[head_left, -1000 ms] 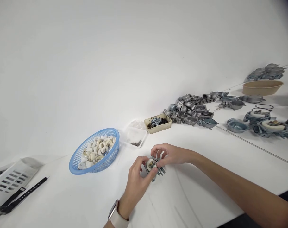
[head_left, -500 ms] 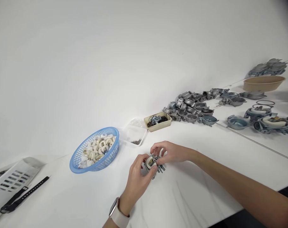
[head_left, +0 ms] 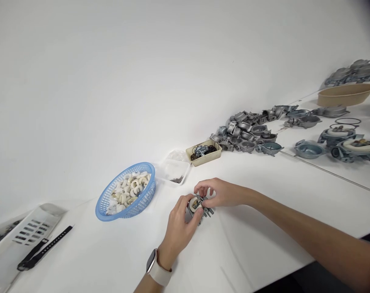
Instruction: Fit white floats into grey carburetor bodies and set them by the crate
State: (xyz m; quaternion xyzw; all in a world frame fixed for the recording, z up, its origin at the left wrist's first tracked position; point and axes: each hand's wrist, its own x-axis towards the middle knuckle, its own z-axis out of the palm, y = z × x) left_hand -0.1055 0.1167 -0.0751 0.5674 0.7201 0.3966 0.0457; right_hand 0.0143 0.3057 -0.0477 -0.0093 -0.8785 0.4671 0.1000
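Note:
A small grey metal carburetor [head_left: 207, 211] with a white ring-shaped float [head_left: 193, 204] and some brass in its middle rests on the white table. My left hand [head_left: 181, 219] is closed around its near left side, thumb along the front. From the right, my right hand [head_left: 217, 193] reaches over, thumb and fingertips pinched at the float's right edge. Whatever small thing those fingertips may hold is hidden. Behind my hands, a white tray [head_left: 173, 169] contains several thin metal pins [head_left: 177, 179].
Left of my hands stands a blue basket [head_left: 101, 209] of white floats. A cream tray [head_left: 207, 160] contains black rings and a metal part. Grey metal bowls [head_left: 244, 132] are heaped behind. Carburetors [head_left: 360, 148] and a tan basin [head_left: 345, 95] sit at right; a black strap [head_left: 51, 248] lies at left.
The view has shifted slightly, so the things at left appear farther right. Both hands stay at the carburetor with nearly the same grip.

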